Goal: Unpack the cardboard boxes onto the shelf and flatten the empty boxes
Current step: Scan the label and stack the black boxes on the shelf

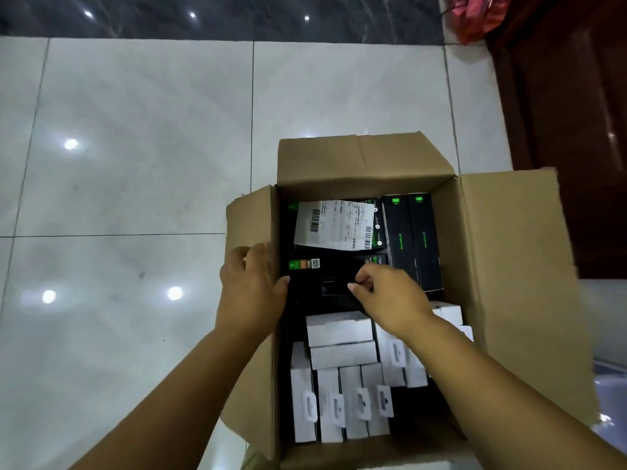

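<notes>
Head view — my left hand (252, 286) spread on the carton (509, 266) wall; right hand (390, 295) pinching a black box (325, 293) inside.

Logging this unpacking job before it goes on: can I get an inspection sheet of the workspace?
Surface: glossy tiled floor, ceiling lights reflected.
Job's things: open carton, still full; black boxes at far end, white boxes near end, printed slip on top.
Clutter: red bag at far right.
Hands: left hand on the carton's left wall; right hand pinching at a black box.
Cables: nothing seen.
Surroundings: dark wooden panel at right; no shelf in view.
</notes>
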A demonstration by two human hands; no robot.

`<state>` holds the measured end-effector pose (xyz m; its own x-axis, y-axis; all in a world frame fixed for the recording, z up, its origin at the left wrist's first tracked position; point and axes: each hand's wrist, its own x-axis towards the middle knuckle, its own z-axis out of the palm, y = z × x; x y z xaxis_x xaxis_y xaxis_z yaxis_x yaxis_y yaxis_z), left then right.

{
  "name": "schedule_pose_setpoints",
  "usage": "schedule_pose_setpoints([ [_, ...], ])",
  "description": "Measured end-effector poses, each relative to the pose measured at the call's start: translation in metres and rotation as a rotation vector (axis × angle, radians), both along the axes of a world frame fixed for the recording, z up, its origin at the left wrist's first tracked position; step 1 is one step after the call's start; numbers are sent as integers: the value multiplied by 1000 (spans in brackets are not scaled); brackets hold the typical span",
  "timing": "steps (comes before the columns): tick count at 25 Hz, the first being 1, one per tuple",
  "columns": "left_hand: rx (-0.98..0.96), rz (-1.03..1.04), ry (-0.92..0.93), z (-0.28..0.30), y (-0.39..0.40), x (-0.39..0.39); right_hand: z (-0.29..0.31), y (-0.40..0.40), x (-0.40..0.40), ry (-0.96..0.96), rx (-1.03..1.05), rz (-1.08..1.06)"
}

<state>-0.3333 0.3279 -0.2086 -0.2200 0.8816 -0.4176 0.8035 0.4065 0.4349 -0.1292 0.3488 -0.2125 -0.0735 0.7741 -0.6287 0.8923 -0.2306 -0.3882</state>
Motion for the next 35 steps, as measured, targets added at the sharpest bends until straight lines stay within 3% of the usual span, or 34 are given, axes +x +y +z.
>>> schedule_pose_setpoints([
  [8, 9, -8, 2, -58, 8, 2, -60, 21, -8, -207, 108, 176],
  [14, 75, 28, -13, -71, 6, 8, -75, 23, -10, -312, 67, 253],
  [20, 92, 15, -14, -73, 7, 10, -70, 25, -9, -253, 72, 181],
  [35, -63, -42, -60, -50, 10, 0, -44, 14, 7, -306, 100, 269],
])
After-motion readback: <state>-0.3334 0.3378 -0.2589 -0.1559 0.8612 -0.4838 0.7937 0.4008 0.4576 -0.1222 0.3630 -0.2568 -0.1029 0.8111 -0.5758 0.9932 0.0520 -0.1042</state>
